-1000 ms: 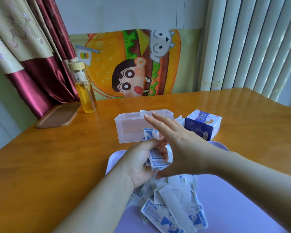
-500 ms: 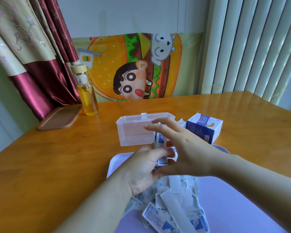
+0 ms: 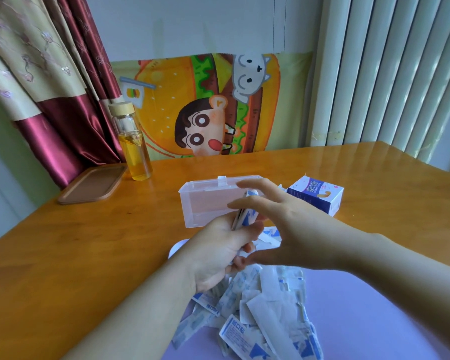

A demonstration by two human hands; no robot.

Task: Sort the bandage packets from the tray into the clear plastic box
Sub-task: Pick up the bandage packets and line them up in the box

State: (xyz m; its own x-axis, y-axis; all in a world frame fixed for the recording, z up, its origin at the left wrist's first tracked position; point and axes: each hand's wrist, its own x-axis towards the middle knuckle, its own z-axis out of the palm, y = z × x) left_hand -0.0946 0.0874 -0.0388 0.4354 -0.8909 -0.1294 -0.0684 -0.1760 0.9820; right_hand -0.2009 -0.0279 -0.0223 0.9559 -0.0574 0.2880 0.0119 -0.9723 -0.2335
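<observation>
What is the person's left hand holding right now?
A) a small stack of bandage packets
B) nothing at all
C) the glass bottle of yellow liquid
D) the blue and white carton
A: the left hand has its grip closed around a small stack of bandage packets, raised above the tray and just in front of the clear plastic box; the bottle and carton stand untouched on the table.

home | curtains (image 3: 50, 100), cartoon poster (image 3: 208, 105) (burger print), wooden table (image 3: 89, 242)
</observation>
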